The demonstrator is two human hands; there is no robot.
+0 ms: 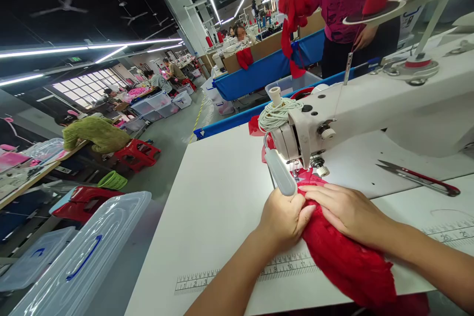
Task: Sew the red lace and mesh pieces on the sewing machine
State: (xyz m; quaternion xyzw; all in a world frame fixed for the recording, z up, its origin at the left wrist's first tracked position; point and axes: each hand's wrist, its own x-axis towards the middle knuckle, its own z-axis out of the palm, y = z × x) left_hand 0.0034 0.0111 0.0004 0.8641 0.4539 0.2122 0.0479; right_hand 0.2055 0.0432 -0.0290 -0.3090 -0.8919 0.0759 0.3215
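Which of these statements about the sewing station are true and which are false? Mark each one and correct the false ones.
1. Both hands rest on the red fabric by the needle. True: the left hand and right hand press on it.
2. The fabric is blue. False: it is red.
3. Snips lie on the table to the right of the hands. True.
4. The right hand holds the snips. False: they lie untouched, apart from it.
5. A coil of white cord sits on the sewing machine. True.
6. The clear bins stand on the table. False: they stand to its left, off it.
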